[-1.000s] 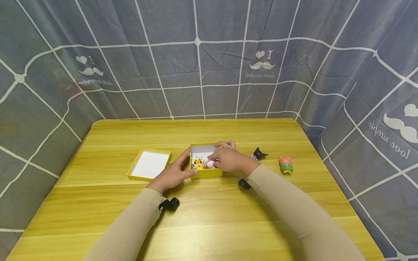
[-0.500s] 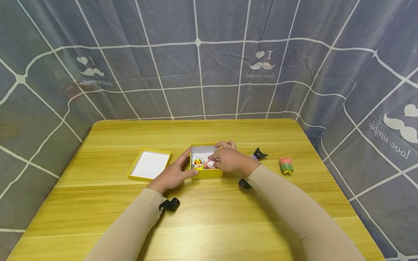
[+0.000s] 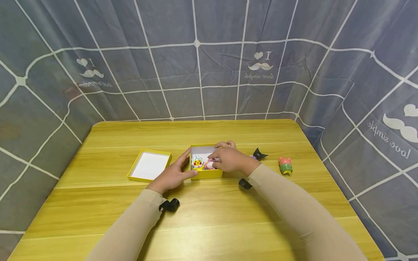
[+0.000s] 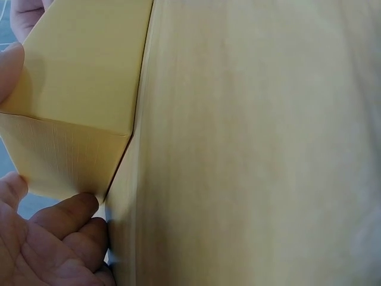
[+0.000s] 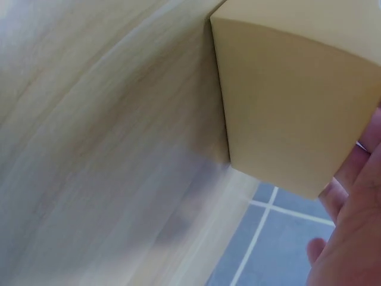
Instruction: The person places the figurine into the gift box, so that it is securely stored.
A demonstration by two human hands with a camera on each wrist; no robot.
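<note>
A yellow box (image 3: 208,175) with a white inside stands open on the table. Along its front wall sit a yellow figurine (image 3: 197,164) with red cheeks and, to the right, a pink-and-white figurine (image 3: 210,164). My left hand (image 3: 173,175) holds the box's left side, thumb at the front wall. In the left wrist view its fingertips touch the side of the box (image 4: 89,65). My right hand (image 3: 230,158) reaches over the right wall, thumb and finger pinching the pink-and-white figurine, which they partly hide. The right wrist view shows only the box's outside (image 5: 292,101) and that hand.
A shallow yellow lid (image 3: 149,165), white side up, lies left of the box. Right of my right hand lies a figurine with a black pointed head (image 3: 259,154), partly hidden. Farther right is a pink-and-green figurine (image 3: 285,165). A grey checked curtain (image 3: 215,101) surrounds the table.
Both hands and the box keep their places. The pink-and-white figurine has turned or shifted very slightly under my right fingers. The head view has moved a touch.
</note>
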